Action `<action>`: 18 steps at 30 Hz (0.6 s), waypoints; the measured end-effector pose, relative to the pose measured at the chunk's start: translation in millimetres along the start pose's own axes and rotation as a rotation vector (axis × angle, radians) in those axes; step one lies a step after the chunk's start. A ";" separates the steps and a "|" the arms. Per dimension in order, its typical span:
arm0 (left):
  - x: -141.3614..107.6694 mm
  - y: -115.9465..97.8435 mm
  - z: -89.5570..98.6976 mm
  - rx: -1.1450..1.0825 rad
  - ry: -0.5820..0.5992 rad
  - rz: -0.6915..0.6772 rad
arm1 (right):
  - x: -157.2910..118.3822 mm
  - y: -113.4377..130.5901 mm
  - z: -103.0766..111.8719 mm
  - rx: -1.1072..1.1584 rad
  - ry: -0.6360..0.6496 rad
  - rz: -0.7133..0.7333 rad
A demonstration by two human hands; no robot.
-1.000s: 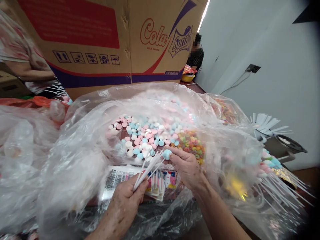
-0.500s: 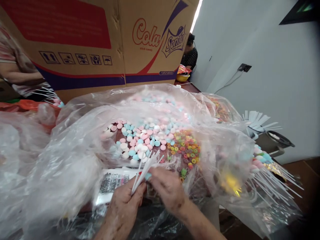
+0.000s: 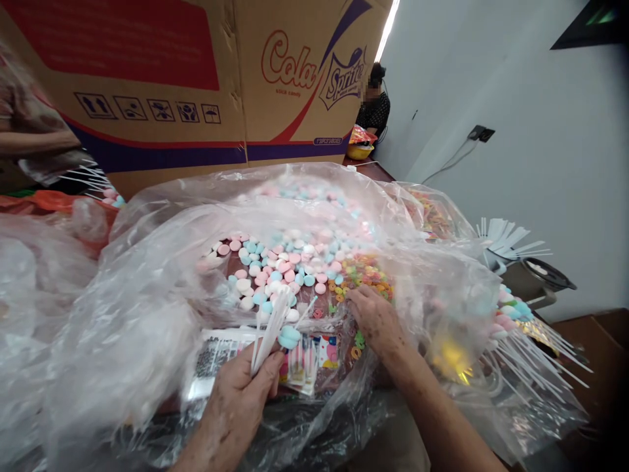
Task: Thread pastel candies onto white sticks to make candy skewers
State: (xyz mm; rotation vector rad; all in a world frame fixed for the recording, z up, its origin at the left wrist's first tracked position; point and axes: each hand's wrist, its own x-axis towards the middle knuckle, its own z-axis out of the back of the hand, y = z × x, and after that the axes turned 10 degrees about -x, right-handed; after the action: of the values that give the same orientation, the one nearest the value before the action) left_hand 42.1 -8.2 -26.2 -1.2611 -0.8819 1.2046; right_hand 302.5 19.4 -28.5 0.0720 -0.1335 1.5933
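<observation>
On the counter (image 3: 376, 170) before you, your left hand (image 3: 246, 387) grips a bundle of white sticks (image 3: 269, 328), its thumb pressed along their lower ends while the upper ends fan away from you. One stick leans out to the right of the bundle, carrying a blue sweet (image 3: 289, 337) just beside your left thumb; its free tip slants up and to the right, past the sweet. Your right hand (image 3: 376, 321) is apart from the left, palm down, with fingers bent and close together at the near edge of the ring sweets (image 3: 366, 272). You have that hand right at the pile, but whether its fingertips pinch a ring cannot be told, as the fingers hide what is under them. From the stick's bare tip, the ring sweets lie to the right and a little farther from you, so your right hand is much the nearer one to them, and the stick's long axis points roughly up toward that side. Pink, white and blue sweets (image 3: 285, 262) spread beyond your left hand, to the left of the rings. Printed packets (image 3: 328, 351) lie between your hands, and clear plastic (image 3: 152, 262) surrounds the sweets.
</observation>
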 end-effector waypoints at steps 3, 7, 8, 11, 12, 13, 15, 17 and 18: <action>1.3 0.5 0.2 -0.008 0.000 0.018 | -0.9 6.6 -2.3 -0.091 -0.008 0.026; 1.9 1.3 1.9 -0.013 0.016 0.017 | 2.5 5.6 -0.7 0.075 -0.022 0.067; 1.5 1.1 2.2 -0.014 0.017 0.018 | 4.9 3.8 -0.9 0.143 -0.023 0.079; -0.5 -0.8 1.9 -0.017 0.020 0.029 | 13.8 -0.6 -3.2 0.227 -0.001 0.111; -1.0 -1.6 1.6 -0.020 0.023 0.034 | 16.7 -0.9 -3.8 0.208 0.015 0.122; -1.1 -2.0 1.3 -0.023 0.028 0.037 | 19.3 -0.5 -3.7 0.179 0.037 0.140; -0.9 -1.0 0.8 -0.029 0.041 0.037 | 22.7 2.6 -0.3 0.118 0.082 0.182; -0.3 2.9 0.7 -0.028 0.053 0.031 | 23.9 7.7 7.7 0.046 0.139 0.202; -0.3 5.6 0.9 -0.028 0.058 0.026 | 23.8 10.5 13.0 0.005 0.172 0.201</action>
State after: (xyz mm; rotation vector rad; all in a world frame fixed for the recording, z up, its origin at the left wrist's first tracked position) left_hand 40.2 -8.8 -31.6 -1.3273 -0.8451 1.1734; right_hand 290.9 41.1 -12.9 -0.0768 -0.0023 1.7928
